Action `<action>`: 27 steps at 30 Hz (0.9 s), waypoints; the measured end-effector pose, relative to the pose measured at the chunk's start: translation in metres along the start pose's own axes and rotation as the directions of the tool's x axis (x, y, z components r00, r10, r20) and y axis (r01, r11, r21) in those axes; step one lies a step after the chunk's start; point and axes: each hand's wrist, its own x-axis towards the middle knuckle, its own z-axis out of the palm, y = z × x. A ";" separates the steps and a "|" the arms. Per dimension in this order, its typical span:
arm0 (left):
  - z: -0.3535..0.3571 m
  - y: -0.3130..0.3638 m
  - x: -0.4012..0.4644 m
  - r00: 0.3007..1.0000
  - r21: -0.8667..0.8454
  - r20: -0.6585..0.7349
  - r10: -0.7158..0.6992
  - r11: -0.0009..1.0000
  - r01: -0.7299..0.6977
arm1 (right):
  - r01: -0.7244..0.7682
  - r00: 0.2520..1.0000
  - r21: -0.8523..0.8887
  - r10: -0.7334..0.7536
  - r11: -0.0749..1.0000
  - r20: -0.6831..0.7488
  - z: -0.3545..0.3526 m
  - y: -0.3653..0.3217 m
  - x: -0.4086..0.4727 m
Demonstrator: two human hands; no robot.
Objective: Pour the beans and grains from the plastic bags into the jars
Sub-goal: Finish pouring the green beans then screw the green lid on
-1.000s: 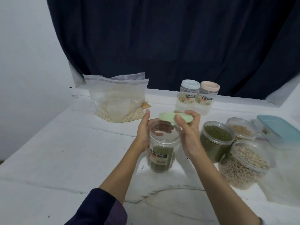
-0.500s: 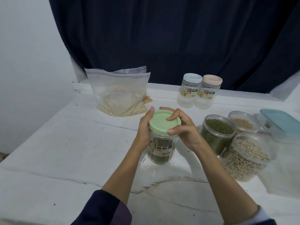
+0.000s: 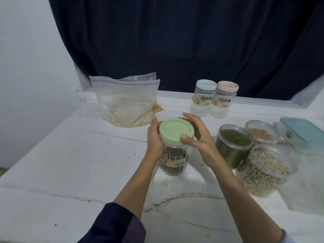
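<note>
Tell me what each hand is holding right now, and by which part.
The left hand grips the green-lidded jar by its upper side wall. The right hand holds the green lid by its rim, thumb at the near edge.

white table [image 3: 73,165] looks scuffed and cracked; dark navy curtain [image 3: 175,41] hangs behind it; pale wall [image 3: 26,50] on the left; light seems dim

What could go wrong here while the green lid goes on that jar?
1. The right hand grips the pale green round lid at its rim only; it may seat crooked on the clear plastic jar of dark green beans that the left hand holds.
2. The lidless clear tub of green mung beans stands just beside the right wrist; a twist could knock it.
</note>
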 end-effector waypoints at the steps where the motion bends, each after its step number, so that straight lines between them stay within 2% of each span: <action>1: 0.001 -0.001 0.001 1.000 -0.001 -0.013 0.001 1.000 -0.001 | 0.012 0.998 0.046 -0.010 0.999 -0.057 -0.001 0.000 -0.003; 3: 0.002 -0.003 0.004 1.000 0.007 -0.016 -0.009 1.000 0.009 | 0.021 0.992 0.073 -0.012 0.997 -0.128 -0.006 -0.004 -0.005; 4: 0.001 -0.004 0.006 1.000 -0.005 -0.015 -0.019 1.000 0.019 | 0.013 0.994 0.004 -0.013 1.000 -0.105 -0.010 -0.009 -0.004; 7: 0.002 0.000 0.008 1.000 -0.018 0.005 -0.024 1.000 0.024 | -0.023 0.987 -0.323 0.072 0.946 0.143 -0.014 -0.028 0.004; 9: 0.002 -0.001 0.012 1.000 -0.040 0.002 -0.021 0.999 0.021 | -0.006 0.962 -0.451 0.129 0.892 0.242 -0.011 -0.036 0.013; 11: 0.003 -0.002 0.010 0.999 -0.066 -0.033 -0.022 0.998 0.020 | 0.006 0.970 -0.497 0.115 0.868 0.213 -0.002 -0.035 0.019; 14: 0.003 -0.008 0.009 0.991 -0.031 -0.129 0.021 0.999 -0.025 | 0.043 0.999 -0.507 -0.032 0.861 0.031 0.015 -0.019 0.013; 18: 0.006 -0.008 0.011 0.977 -0.009 -0.205 0.053 0.998 -0.057 | 0.071 0.979 -0.478 -0.154 0.875 -0.135 0.028 -0.004 0.008; 22: 0.004 -0.009 0.010 0.972 0.044 -0.195 0.135 0.991 -0.129 | 0.069 0.975 -0.528 -0.169 0.846 -0.143 0.030 -0.004 0.009; 27: 0.012 -0.009 0.016 0.953 0.115 -0.208 0.218 0.973 -0.198 | 0.023 0.992 -0.614 -0.095 0.789 -0.084 0.018 -0.010 0.021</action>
